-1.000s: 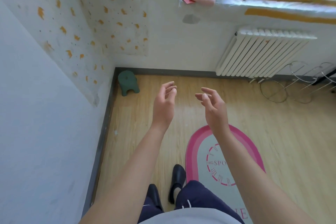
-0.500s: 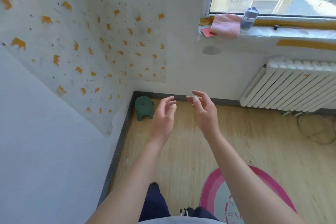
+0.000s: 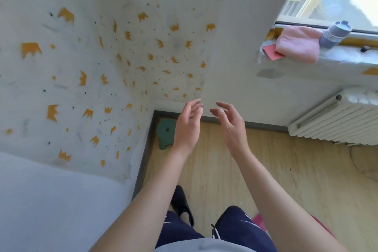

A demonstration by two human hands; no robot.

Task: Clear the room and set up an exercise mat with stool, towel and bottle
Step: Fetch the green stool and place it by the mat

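Both hands, left (image 3: 187,127) and right (image 3: 232,127), hang spread and empty. Stool (image 3: 166,136) sits just beyond the left; towel (image 3: 298,43) and bottle (image 3: 333,33) up right. No readable writing.

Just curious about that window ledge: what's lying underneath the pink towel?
A red card pokes out from under the pink towel at its left end, on the window ledge. How far it runs beneath, or whether anything else lies there, is covered by the towel.
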